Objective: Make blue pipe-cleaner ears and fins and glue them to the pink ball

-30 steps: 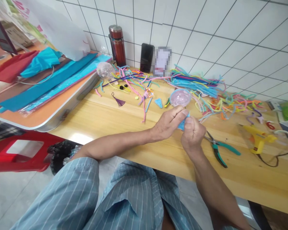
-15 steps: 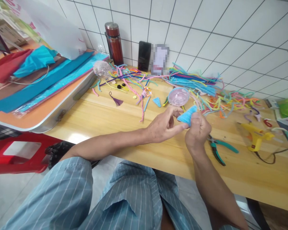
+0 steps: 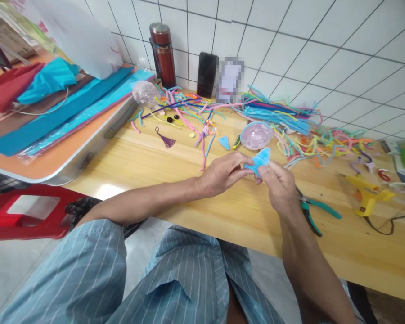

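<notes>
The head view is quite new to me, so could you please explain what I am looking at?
Gladly. There is no machine here: a person works with two bare hands, and the camera, worn on the head, looks forward and down. The left hand and right hand together hold a blue fuzzy piece at their fingertips. On the wooden table beyond them lie a smaller blue piece, a clear pinkish bowl and many colourful fuzzy strands. Pliers and a yellow glue gun lie to the right.
</notes>
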`<state>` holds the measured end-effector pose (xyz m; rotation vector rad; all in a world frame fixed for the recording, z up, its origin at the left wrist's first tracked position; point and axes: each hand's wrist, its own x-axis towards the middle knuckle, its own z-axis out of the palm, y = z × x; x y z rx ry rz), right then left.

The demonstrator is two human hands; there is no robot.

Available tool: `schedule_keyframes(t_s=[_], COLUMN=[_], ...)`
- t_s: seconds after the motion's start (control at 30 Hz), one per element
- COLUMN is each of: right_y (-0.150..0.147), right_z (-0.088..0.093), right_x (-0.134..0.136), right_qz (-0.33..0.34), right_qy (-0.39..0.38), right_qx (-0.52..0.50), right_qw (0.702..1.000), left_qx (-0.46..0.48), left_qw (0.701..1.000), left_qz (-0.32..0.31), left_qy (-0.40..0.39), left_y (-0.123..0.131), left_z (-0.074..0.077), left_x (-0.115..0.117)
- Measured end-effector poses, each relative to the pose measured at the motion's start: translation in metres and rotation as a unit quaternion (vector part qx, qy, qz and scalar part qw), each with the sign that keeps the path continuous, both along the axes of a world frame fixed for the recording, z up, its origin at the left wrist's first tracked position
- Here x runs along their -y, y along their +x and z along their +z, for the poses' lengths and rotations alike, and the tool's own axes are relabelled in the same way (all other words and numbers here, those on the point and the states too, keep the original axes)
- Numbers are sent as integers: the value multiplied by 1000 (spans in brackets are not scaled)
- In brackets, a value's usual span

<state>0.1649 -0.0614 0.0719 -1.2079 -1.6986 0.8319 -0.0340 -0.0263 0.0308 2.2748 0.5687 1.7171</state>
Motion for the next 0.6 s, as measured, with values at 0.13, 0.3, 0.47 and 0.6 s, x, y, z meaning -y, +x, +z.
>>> schedule_keyframes(t_s=[0.13, 0.3, 0.47, 0.6], right_y=[-2, -7, -10, -12], right_z=[1, -2, -6, -10], right_x=[-2, -4, -5, -2], right_qz=[11, 2, -28, -38], right_qy=[-30, -20, -4, -16], right_qx=[-8, -25, -15, -3], right_qw=[999, 999, 999, 999], left_qx=[-9, -8, -16, -8], left_qw=[1000, 997, 982, 976], left_qz=[2, 1, -2, -5], left_qy=[-6, -72, -186, -216], left_y=[-3, -1, 0, -1], left_z=[-4, -14, -19, -20], left_x=[1, 3, 6, 6])
